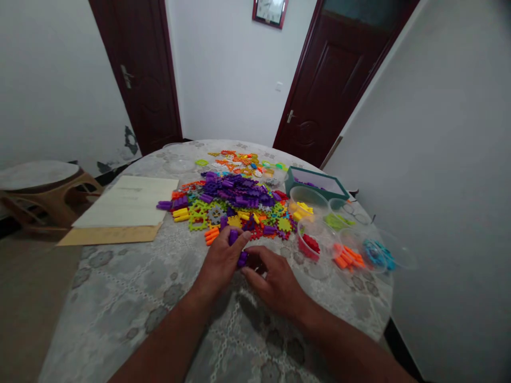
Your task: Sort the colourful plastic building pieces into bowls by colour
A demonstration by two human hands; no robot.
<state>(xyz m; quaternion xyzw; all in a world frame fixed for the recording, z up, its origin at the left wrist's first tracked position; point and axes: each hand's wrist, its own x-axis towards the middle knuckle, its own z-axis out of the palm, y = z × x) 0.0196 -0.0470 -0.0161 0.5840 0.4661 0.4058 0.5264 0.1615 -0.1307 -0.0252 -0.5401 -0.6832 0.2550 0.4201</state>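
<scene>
glossy plastic pieces [235, 194], patterned cloth tablecloth [131, 298]

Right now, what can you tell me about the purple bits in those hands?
The purple building pieces look like small, stubby, shiny plastic rods. Two bits peek out; whether they are joined is hidden. The left hand grips them from above, the right hand pinches the lower end, just over the patterned tablecloth, in front of the colourful pile.

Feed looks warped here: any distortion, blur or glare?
Head view: wide-angle bend bows the dark red wooden doors and the rim of the round patterned table; light soft, no glare; slight blur on purple plastic pieces gripped by left hand and right hand.
</scene>
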